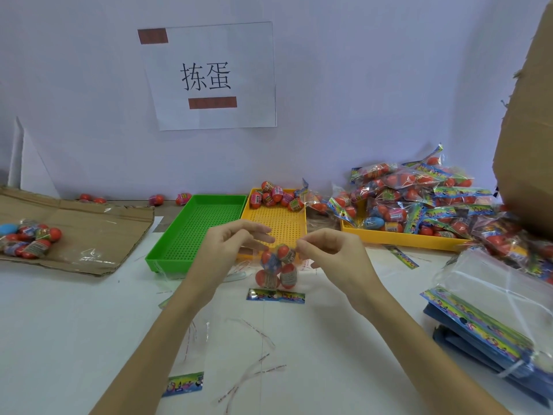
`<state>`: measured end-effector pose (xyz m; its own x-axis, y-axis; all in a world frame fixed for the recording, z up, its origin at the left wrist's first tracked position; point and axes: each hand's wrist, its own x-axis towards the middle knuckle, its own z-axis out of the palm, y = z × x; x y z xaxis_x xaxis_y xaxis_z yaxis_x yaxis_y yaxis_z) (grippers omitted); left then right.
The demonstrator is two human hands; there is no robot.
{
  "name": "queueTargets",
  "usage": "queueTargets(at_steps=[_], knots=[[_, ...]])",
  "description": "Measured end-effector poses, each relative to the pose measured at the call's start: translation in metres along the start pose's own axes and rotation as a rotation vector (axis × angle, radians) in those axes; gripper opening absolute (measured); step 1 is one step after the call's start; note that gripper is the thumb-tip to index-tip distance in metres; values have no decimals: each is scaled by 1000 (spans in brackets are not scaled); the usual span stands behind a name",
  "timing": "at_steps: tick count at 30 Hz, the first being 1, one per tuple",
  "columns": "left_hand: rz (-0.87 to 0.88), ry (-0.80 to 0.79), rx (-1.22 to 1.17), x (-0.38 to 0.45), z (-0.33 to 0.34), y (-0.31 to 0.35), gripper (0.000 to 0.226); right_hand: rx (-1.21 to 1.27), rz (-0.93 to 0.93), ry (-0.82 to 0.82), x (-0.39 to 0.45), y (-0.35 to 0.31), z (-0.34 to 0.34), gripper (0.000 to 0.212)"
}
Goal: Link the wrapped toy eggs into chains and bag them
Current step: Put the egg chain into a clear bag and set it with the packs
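Right now both hands are holding a clear bag (276, 272) of wrapped toy eggs (288, 275) upright over the white desk (74, 324), just in front of the yellow tray (278, 226). The left hand (230, 244) and the right hand (327, 250) are each pinching the bag's open top between thumb and fingertips, so each grip is closing on thin film. About four red eggs are sitting inside, with the printed header card (275, 295) hanging at the bottom, touching or nearly touching the desk.

The risk, as I judge it, is slippery film: if either pinch is slipping, the mouth could be sagging open and eggs spilling out. Loose sealing strips (254, 372) lying nearby could also be sticking to the bag.

Readable writing: the wall sign (209, 76) is showing "拣蛋". The print on the egg wrappers and header cards is too small to read.
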<state>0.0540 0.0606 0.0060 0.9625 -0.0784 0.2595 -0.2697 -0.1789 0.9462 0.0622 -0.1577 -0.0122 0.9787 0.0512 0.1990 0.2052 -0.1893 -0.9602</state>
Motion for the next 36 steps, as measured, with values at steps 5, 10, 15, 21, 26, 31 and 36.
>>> queueTargets(at_steps=[5, 10, 15, 21, 26, 31, 36], knots=[[-25, -30, 20, -1, -2, -4, 14, -6, -29, -15, 1, -1, -3, 2], [-41, 28, -24, 1, -4, -10, 8, -68, -113, 25, 2, 1, -3, 5], [-201, 52, -284, 3, -6, -13, 25, -72, -119, -1, 8, 1, -12, 6], [-217, 0, -258, 3, -7, -15, 24, -76, -129, -79, 8, 2, -20, 13], [-193, 16, -239, 4, -7, -17, 18, -33, -79, -86, 10, 1, -26, 12], [-169, 37, -282, 4, -6, -17, 27, 16, -66, -81, 10, 0, -28, 13], [-100, -6, -257, 3, -10, -19, 25, 63, -90, -104, 8, -1, -31, 17]])
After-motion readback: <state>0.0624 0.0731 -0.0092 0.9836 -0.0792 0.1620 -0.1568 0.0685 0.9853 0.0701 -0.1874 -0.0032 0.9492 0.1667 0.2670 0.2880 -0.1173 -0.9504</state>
